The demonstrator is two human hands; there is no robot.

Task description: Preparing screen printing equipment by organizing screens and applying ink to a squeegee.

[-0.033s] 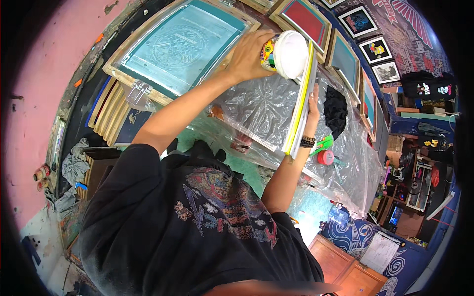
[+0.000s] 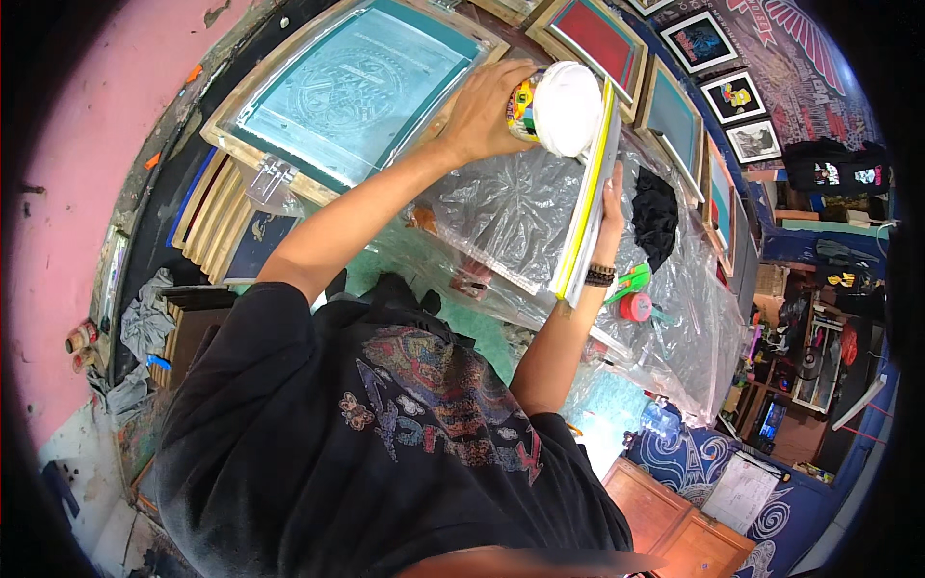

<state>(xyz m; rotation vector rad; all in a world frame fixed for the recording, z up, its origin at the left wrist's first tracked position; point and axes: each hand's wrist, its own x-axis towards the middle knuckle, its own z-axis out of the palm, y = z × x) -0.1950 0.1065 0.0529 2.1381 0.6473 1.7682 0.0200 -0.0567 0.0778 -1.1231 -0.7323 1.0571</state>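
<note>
My left hand [image 2: 487,111] is closed around the side of a round tub [image 2: 568,108] with a colourful label. The tub is tilted, its white top facing right; whether this is a lid or white contents I cannot tell. Close against its right side stands a long squeegee [image 2: 585,217] with a yellow blade and silver holder. My right hand [image 2: 611,217], with a dark beaded bracelet at the wrist, grips the squeegee from its right side. Most of those fingers are hidden behind it. Whether tub and squeegee touch is unclear.
Clear plastic sheeting [image 2: 501,207] covers the table below my hands. On it lie a black cloth [image 2: 655,217], a green tool [image 2: 631,281] and a red round container [image 2: 635,307]. A wood-framed teal printing screen [image 2: 356,91] stands left, above several stacked frames [image 2: 207,217].
The tub has turned slightly, and its white top has shifted a little downward. Both hands keep their hold in almost the same place.
</note>
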